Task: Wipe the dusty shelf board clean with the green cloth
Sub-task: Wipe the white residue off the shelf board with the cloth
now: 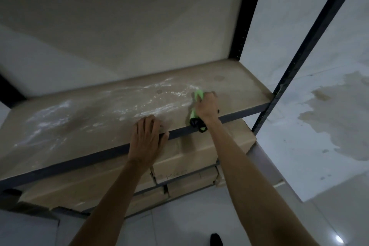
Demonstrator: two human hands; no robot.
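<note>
A: Dim room, shelf board streaked white with dust. Where's the green cloth?

B: Held by the right hand, fingers clenched round it, with the dust just left of them. The left hand rests flat, fingers released, on the front edge. I'd sweep leftward in long overlapping strokes.

**Dim, cool light and a soft picture**

The scene is dim, with a grey-blue cast. A small white glare spot sits on the glossy pale floor tile at the lower right. A broad diagonal edge of light and shade crosses the pale beige surface behind the rack. White dust streaks on the tan dusty shelf board catch the light, and the bright green cloth stands out vividly. Everything looks slightly soft and smeared. Wide-angle distortion makes the dark metal uprights lean steeply.
</note>
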